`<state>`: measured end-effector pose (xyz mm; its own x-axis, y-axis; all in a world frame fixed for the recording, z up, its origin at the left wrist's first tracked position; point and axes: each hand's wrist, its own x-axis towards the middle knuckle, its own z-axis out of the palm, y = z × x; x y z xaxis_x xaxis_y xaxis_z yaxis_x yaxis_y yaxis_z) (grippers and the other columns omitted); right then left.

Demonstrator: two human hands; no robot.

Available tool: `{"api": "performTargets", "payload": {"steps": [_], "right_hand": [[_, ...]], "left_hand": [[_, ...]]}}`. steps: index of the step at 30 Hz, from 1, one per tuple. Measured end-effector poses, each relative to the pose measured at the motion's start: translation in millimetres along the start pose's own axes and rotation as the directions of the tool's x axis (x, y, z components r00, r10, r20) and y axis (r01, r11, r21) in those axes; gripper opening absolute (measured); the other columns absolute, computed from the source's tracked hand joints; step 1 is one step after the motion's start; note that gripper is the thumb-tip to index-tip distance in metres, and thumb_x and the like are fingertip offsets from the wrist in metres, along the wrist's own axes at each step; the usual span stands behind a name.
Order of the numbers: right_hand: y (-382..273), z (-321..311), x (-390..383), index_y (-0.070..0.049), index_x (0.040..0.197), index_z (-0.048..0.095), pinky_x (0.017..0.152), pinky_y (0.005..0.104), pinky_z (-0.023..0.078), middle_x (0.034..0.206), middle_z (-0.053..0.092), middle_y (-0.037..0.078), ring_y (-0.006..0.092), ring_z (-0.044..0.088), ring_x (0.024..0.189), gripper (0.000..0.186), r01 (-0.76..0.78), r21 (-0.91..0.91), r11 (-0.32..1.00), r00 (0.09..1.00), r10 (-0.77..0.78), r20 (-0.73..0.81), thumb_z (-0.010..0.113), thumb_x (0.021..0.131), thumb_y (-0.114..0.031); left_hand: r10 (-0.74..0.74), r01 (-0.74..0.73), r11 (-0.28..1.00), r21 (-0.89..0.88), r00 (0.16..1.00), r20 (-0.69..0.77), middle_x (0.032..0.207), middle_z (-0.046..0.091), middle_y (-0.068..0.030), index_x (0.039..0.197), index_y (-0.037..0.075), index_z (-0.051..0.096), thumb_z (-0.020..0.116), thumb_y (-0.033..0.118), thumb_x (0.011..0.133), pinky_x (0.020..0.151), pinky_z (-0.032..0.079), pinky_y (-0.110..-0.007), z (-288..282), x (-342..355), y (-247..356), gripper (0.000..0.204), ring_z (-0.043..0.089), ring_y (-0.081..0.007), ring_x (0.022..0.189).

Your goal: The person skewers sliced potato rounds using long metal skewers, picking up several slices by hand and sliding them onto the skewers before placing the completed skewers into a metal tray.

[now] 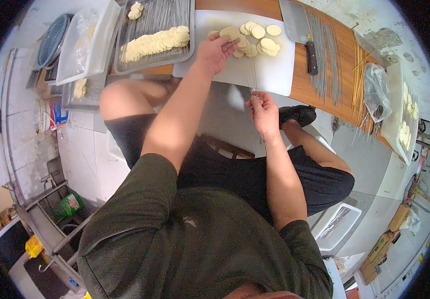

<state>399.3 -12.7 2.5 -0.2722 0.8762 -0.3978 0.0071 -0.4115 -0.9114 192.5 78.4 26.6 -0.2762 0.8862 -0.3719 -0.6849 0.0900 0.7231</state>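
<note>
My left hand (pixel 216 52) pinches a pale round slice (pixel 230 33) over the white cutting board (pixel 195 71), where thin wire skewers (pixel 251 74) meet it. My right hand (pixel 264 112), closed round the lower part of these skewers, is just past the board's near edge. Small piles of similar slices (pixel 267 47) lie on the board beside my left hand. On the metal tray (pixel 192 12) at the back left is a long overlapping row of slices (pixel 152 44).
A cleaver (pixel 297 22) and loose metal skewers (pixel 324 60) lie right of the board on the wooden table (pixel 299 99), with bamboo sticks (pixel 359 84), a plastic bag (pixel 377 94) and a white bin (pixel 394 144) of slices. A white tub (pixel 70 70) and blue basket (pixel 50 42) stand left.
</note>
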Motion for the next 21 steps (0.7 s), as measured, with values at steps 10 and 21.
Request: {"api": "performTargets", "payload": {"steps": [10,21], "right_hand": [[6.5,-2.3,1.3,0.000,0.102,0.060,0.050,0.0218,0.039,0.075,0.066,0.004,0.0053,0.047,0.054,0.019,-0.009,-0.036,0.999,0.999,0.010,0.031,0.052,0.093,-0.015],[5.2,-1.0,2.0,0.000,0.099,0.061,0.050,0.0224,0.040,0.074,0.066,0.004,0.0056,0.047,0.054,0.019,-0.002,-0.033,0.999,1.000,0.002,0.017,0.053,0.093,-0.017]], "left_hand": [[0.026,-0.028,0.998,-0.048,0.999,-0.026,0.105,0.059,-0.0146,0.108,-0.005,0.050,0.050,0.010,0.094,0.081,0.056,-0.037,-5.7,6.5,11.5,0.020,0.063,-0.0297,0.099],[0.053,-0.053,0.998,-0.035,0.999,0.005,0.106,0.059,-0.0161,0.107,-0.008,0.050,0.051,0.008,0.093,0.082,0.055,-0.037,-4.3,1.4,16.8,0.021,0.063,-0.0300,0.097]]}}
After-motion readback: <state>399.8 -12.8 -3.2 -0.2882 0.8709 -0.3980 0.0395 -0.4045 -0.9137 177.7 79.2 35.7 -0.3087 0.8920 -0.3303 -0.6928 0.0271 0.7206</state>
